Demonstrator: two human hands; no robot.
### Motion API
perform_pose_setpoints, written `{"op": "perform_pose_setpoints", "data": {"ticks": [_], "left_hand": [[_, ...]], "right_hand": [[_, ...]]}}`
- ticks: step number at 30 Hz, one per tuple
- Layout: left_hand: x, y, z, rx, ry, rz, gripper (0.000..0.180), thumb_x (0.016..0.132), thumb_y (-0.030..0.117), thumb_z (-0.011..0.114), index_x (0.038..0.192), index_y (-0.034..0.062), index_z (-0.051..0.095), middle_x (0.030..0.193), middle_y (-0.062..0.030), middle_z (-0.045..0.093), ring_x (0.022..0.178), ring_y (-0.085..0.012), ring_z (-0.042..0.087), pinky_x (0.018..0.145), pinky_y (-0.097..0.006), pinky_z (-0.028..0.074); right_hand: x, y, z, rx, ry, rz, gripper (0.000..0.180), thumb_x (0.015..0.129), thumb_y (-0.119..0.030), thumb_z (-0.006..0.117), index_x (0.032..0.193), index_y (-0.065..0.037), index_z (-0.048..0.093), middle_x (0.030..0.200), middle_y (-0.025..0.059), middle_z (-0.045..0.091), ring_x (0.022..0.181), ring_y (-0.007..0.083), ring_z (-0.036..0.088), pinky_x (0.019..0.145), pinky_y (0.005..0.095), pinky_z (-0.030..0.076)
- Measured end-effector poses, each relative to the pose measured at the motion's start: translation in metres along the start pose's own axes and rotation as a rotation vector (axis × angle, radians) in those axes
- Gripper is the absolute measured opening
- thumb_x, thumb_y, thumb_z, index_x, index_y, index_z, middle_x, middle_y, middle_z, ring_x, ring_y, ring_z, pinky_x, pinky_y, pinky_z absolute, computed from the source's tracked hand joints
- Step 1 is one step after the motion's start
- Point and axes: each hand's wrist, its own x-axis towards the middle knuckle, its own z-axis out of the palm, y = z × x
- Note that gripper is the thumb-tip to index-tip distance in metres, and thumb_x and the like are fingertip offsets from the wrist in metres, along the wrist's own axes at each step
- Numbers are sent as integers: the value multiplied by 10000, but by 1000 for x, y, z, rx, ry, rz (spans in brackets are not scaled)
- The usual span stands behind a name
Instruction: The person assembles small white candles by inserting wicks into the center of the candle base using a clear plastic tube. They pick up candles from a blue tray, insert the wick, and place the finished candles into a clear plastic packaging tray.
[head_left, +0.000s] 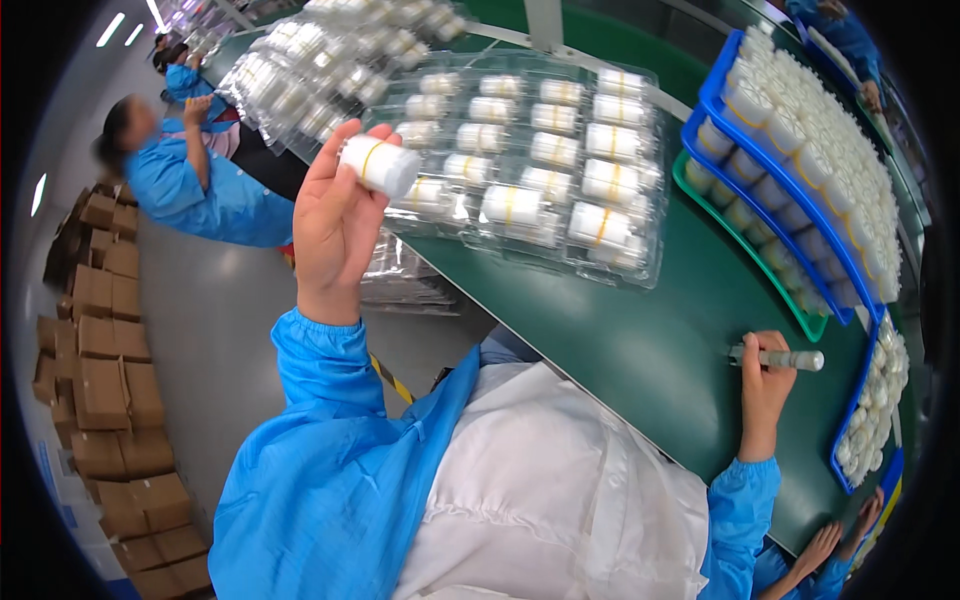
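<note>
My left hand (338, 230) is raised over the table's near edge, its fingers closed around a short white cylinder (378, 167) with a yellow band around its middle. A clear plastic blister tray (645, 250) with rows of similar banded cylinders lies just beyond it. Over the green tabletop on the right, my right hand (764, 400) grips a slim, pale, pen-shaped stick (800, 360). Its exact kind is hard to make out.
More filled clear trays (300, 80) are piled at the far left. Stacked blue bins (790, 165) of white cylinders and a green tray (745, 250) stand at right. Another blue bin (845, 465) holds small white pieces. A co-worker's hands (825, 545) show at lower right; cardboard boxes (100, 390) line the left.
</note>
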Motion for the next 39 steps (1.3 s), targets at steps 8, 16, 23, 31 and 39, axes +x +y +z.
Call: {"op": "perform_pose_setpoints", "data": {"ticks": [8,16,23,31,39], "left_hand": [[-15,-3,-2,-242,-221,-32,505,993,59,574,1468,-13,418,1497,-304,433,1413,-442,435,1158,-566,388],[-12,-4,13,-248,-401,-2,474,962,63,618,1405,-17,471,1502,-303,423,1412,-468,426,1174,-590,365],[-14,-2,16,-216,-463,12,448,944,36,620,1371,-16,495,1496,-291,421,1421,-470,414,1181,-596,350],[-15,-3,10,-234,-581,59,381,948,18,581,1325,5,527,1463,-286,446,1411,-488,419,1178,-608,343],[2,38,-16,1206,-175,278,402,829,-122,541,1218,-39,597,1375,-206,544,1282,-364,546,1071,-443,449]], "right_hand": [[0,3,-2,17,32,-13,147,940,-67,669,835,33,649,823,85,617,732,158,570,641,293,439],[0,0,-4,4,38,-1,147,948,-72,666,847,34,661,831,84,624,748,159,580,662,292,455],[-2,1,-3,18,16,24,180,963,-98,655,845,38,649,847,88,629,768,165,580,674,301,452],[-1,2,-4,12,19,21,140,947,-70,662,862,41,661,855,91,629,749,162,581,651,294,458],[-2,-2,-5,-13,13,33,200,970,-108,646,838,42,639,843,91,630,776,170,576,689,307,446]]}}
